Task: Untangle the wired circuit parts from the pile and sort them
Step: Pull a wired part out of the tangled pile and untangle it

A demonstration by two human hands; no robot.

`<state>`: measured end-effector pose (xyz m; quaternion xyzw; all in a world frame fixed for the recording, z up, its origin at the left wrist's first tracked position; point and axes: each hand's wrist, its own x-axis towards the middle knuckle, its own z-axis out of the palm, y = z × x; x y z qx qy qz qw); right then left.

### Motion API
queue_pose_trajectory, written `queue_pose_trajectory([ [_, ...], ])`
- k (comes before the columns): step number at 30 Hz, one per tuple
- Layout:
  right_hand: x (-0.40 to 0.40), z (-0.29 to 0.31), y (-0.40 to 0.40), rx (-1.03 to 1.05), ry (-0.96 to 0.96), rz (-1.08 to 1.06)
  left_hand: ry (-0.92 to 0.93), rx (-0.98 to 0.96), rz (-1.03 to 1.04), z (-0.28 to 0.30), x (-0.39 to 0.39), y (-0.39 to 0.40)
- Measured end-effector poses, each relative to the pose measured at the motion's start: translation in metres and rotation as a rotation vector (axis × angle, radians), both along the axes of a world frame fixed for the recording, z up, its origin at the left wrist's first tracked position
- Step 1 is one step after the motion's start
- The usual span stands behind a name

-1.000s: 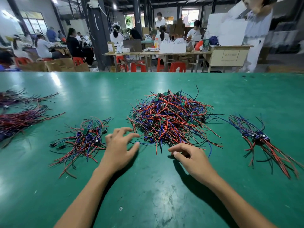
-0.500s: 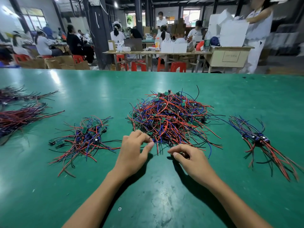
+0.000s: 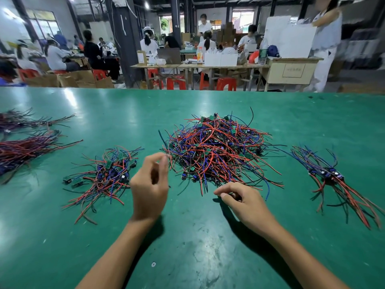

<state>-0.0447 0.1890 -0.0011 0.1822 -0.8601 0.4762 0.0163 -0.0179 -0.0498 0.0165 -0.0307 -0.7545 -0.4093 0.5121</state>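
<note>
my left hand [image 3: 150,189] hangs just off the near-left edge of the tangled pile [image 3: 216,151], thumb and forefinger pinched at a wire end there, though i cannot tell if anything is truly caught. my right hand [image 3: 242,202] rests on the green table [image 3: 187,247] at the pile's near edge, fingers curled, pinching a thin wire. a sorted bunch [image 3: 104,176] lies left, another sorted bunch [image 3: 333,180] right, with two long bundles [image 3: 25,149] far left.

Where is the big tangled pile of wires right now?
The big tangled pile sits mid-table in the head view, just beyond both hands, between a smaller bunch to its left and a neat bundle to its right.
</note>
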Motion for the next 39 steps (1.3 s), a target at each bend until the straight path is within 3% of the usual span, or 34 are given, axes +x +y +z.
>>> queue_pose_trajectory([
  [3, -0.001, 0.000, 0.000, 0.014, -0.002, -0.011, -0.214, 0.000, 0.246, -0.001, -0.010, -0.030],
  [6, 0.000, 0.001, 0.000, 0.034, 0.006, -0.018, -0.725, -0.200, 0.598, -0.014, -0.012, -0.055],
  [8, 0.001, 0.002, -0.002, 0.038, 0.011, -0.017, -0.953, -0.290, 0.676, -0.020, -0.009, -0.056],
  [9, 0.002, 0.002, -0.002, 0.036, 0.010, -0.017, -0.979, -0.319, 0.689, -0.021, -0.010, -0.052],
  [11, 0.002, 0.002, -0.002, 0.030, 0.006, -0.020, -0.884, -0.336, 0.673, -0.019, -0.012, -0.042],
  [14, 0.002, 0.003, -0.002, 0.035, 0.016, -0.021, -0.630, -0.377, 0.472, -0.013, -0.016, -0.024],
  [18, 0.002, 0.003, -0.003, 0.057, 0.029, -0.023, -0.682, -0.496, 0.232, -0.015, -0.024, 0.000],
  [21, 0.001, 0.002, -0.003, 0.050, 0.030, -0.026, -0.652, -0.552, 0.207, -0.017, -0.033, 0.011],
  [26, 0.002, 0.003, -0.003, 0.034, 0.027, -0.022, -0.649, -0.471, 0.211, -0.019, -0.040, 0.014],
  [29, 0.002, 0.004, -0.002, 0.043, 0.025, -0.019, -0.528, -0.229, 0.157, -0.016, -0.032, 0.014],
  [33, 0.003, 0.005, -0.003, 0.060, 0.031, -0.019, -0.428, 0.286, -0.192, 0.000, -0.017, 0.021],
  [37, 0.005, 0.007, -0.003, 0.055, 0.016, -0.006, -0.506, 0.788, -0.492, 0.017, -0.013, 0.028],
  [39, 0.005, 0.007, -0.002, 0.059, 0.011, -0.008, -0.568, 0.906, -0.637, 0.018, -0.012, 0.030],
])
